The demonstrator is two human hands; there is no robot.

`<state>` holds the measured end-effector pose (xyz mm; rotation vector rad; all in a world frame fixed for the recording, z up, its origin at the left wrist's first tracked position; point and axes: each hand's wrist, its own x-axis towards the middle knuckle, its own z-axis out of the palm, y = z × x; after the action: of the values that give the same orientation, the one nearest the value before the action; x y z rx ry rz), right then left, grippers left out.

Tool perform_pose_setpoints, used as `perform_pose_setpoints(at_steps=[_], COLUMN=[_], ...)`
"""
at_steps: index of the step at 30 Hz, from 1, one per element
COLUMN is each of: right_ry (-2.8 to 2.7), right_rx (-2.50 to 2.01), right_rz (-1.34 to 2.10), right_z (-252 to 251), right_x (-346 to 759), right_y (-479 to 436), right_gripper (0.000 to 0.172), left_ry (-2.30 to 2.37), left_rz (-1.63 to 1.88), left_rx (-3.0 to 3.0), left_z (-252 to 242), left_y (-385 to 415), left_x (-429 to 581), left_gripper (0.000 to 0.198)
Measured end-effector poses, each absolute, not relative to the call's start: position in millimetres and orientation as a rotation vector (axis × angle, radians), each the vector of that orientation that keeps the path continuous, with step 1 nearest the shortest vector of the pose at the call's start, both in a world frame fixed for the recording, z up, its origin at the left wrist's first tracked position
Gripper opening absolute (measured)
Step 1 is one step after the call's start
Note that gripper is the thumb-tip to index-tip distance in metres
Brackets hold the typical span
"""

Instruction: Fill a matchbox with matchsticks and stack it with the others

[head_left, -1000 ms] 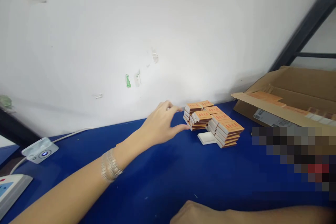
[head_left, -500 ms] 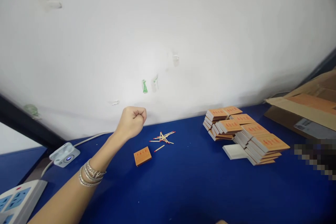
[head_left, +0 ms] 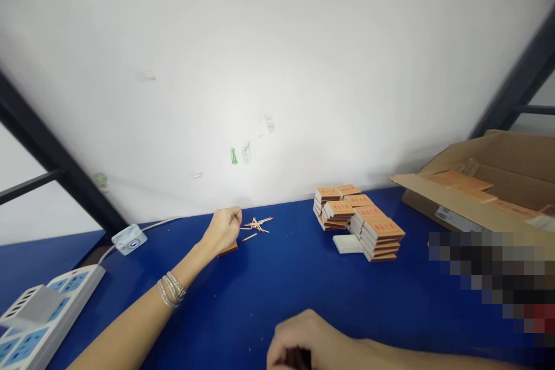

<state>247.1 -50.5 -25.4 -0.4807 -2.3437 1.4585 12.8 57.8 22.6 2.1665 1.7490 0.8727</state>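
Observation:
My left hand [head_left: 223,229] is closed in a fist far out on the blue table [head_left: 303,283]. It rests on or just above a single orange matchbox [head_left: 229,250], whose edge shows beneath it. A small heap of loose red-tipped matches [head_left: 256,224] lies just right of that hand. Further right stand stacks of orange matchboxes [head_left: 359,217], with a white inner tray [head_left: 347,243] in front of them. My right hand [head_left: 310,340] lies at the bottom edge with its fingers curled. Whether it holds anything is hidden.
An open cardboard box [head_left: 477,185] holding more orange packs stands at the far right. A white power strip [head_left: 41,312] lies at the left edge, and a small white device [head_left: 129,239] with a cable sits by the wall. A white wall closes off the back.
My left hand left the stacks, swung left as a raised fist, and has come down on the single matchbox. My right hand has come back into view at the bottom.

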Motion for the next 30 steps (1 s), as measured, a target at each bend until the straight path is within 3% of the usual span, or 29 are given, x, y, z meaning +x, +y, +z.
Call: perform_pose_setpoints(at_steps=[4,7,14,16,19,21,27,30], right_ry=[-2.175,-2.185,-2.249,-2.310,-2.406,-2.470,-2.551,-2.551], right_rx=[-0.706,-0.862,-1.282,-1.330,-1.400,-1.432,-1.110,-1.033], right_rz=[1.296,0.962,0.468,0.430,0.366,0.364,0.601,0.695], right_z=[-8,4,-2,-5,-5,-2,-3,-3], right_x=[251,254,226,212,195,188,179,180], right_y=[-42,-9,72,81,91,98,108,105], right_gripper=[0.021,0.016,0.015,0.027,0.068,0.078,0.037,0.037], left_ry=[1.812,1.795,1.782,1.760,1.742,1.749,1.791,1.899], left_rz=[0.775,0.705,0.859,0.849,0.850,0.880,0.976,0.972], left_rx=[2.448,2.539,2.343,2.333,2.346,2.324,2.296,2.344], left_z=[16,14,1,-6,-13,-17,-22,-21], left_y=[13,-12,-17,-15,-14,-12,-4,-4], left_x=[12,9,1,-2,-8,-14,-24,-24], left_gripper=[0.015,0.012,0.014,0.014,0.015,0.015,0.016,0.025])
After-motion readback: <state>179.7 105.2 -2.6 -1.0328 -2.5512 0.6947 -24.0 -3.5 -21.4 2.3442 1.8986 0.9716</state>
